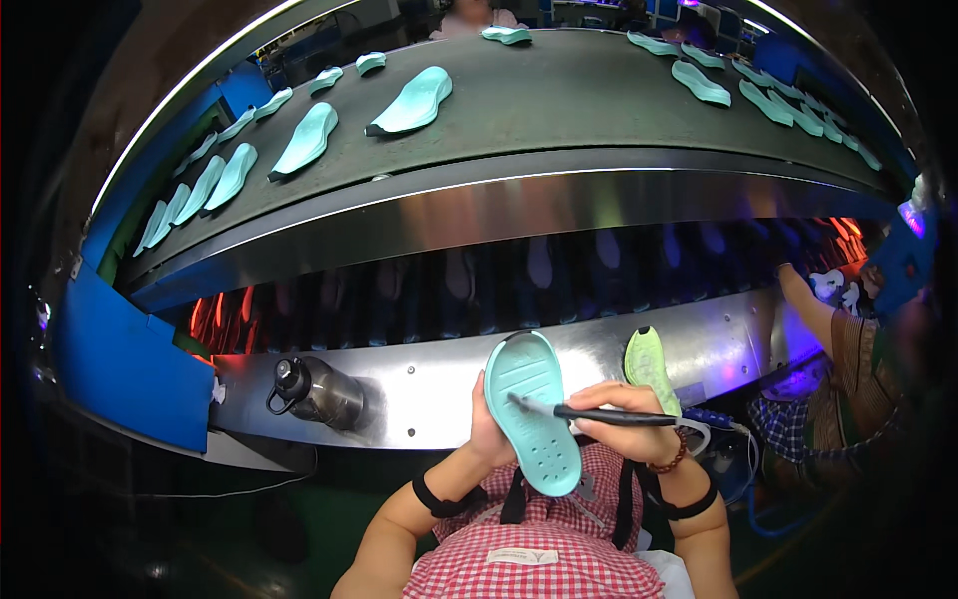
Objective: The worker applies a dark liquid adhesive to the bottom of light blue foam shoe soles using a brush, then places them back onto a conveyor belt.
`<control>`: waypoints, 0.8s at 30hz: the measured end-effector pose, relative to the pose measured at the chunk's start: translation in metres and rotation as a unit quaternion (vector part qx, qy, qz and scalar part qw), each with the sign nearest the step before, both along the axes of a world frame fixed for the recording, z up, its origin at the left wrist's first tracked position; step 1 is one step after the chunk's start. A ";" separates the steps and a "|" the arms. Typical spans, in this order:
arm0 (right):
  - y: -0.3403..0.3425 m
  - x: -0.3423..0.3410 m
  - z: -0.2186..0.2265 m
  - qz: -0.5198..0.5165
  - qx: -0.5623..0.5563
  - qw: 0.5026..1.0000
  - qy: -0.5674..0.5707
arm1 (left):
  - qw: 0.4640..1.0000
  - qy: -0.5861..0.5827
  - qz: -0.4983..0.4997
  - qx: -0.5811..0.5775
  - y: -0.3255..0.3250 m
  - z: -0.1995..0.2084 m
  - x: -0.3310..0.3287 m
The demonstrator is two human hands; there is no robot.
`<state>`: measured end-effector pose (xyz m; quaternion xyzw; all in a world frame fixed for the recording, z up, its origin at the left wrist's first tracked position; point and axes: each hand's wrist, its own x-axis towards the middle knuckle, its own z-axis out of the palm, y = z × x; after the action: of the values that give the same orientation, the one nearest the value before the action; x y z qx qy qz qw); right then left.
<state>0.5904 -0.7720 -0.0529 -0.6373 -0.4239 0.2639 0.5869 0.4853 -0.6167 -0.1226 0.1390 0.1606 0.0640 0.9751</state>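
Note:
My left hand (487, 431) is closed around the left edge of a turquoise shoe sole (526, 429), held in front of my chest with its black-tipped end pointing away. Grooves cross the sole's upper part, and small holes dot its lower part. My right hand (631, 427) grips a black-handled brush (617, 415) like a pen. The pale bristle end meets the middle of the sole's face. Just beyond my right hand, a light green shoe sole (651, 367) with a dark tip lies on the metal ledge.
A dark water bottle (329, 396) stands on the metal ledge (399, 411) to the left. Behind the ledge, a conveyor belt (559, 105) carries many turquoise soles, with a dark lower level glowing red at the ends. A co-worker's arm (806, 304) reaches in at right, near a cable (750, 459).

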 end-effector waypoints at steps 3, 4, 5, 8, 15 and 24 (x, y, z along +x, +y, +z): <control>-0.002 0.001 0.002 0.164 -0.005 0.986 -0.034 | 0.987 -0.138 -0.009 0.084 0.003 0.005 0.002; -0.002 0.002 0.002 0.209 0.032 0.974 -0.082 | 0.987 -0.113 0.016 0.113 0.004 0.007 0.001; -0.003 0.002 0.003 0.210 0.079 0.972 -0.068 | 0.985 -0.123 0.003 0.117 0.004 0.009 0.002; -0.004 0.003 0.004 0.042 0.051 0.989 -0.129 | 0.988 -0.090 0.081 0.095 0.007 0.014 0.002; -0.013 0.001 0.004 0.116 0.122 0.986 -0.012 | 0.979 -0.119 0.147 0.075 0.017 0.029 0.003; -0.021 0.004 -0.001 0.066 0.054 0.996 -0.029 | 0.970 -0.108 0.144 0.163 0.016 0.041 0.005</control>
<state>0.5948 -0.7925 -0.0539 -0.5828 -0.4955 0.2600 0.5893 0.4905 -0.6010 -0.0819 0.2634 0.0604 0.2439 0.9314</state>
